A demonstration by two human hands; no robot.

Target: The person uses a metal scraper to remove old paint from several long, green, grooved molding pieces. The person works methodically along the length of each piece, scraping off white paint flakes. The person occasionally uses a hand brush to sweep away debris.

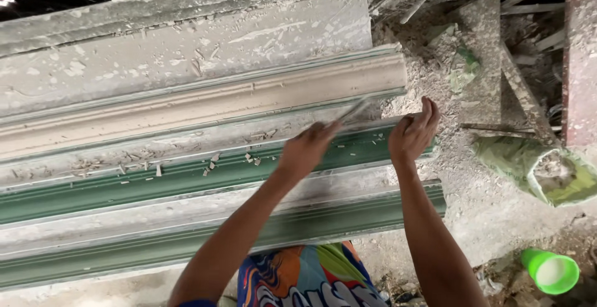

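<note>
My left hand point(308, 148) is closed around a thin flat metal blade point(356, 109) that points up and right, blurred, over the end of a long plaster cornice moulding point(205, 105). My right hand point(412, 134) rests with curled fingers on the right end of the green mould point(186, 183) beside it, and holds nothing that I can see. Plaster chips lie scattered along the mould's grooves.
Several long green and white moulds lie side by side across the bench. Plaster rubble point(429, 71) and wooden battens pile up at the right. A green sack point(541, 167) of powder lies at the right, and a green cup point(550, 271) stands on the ground.
</note>
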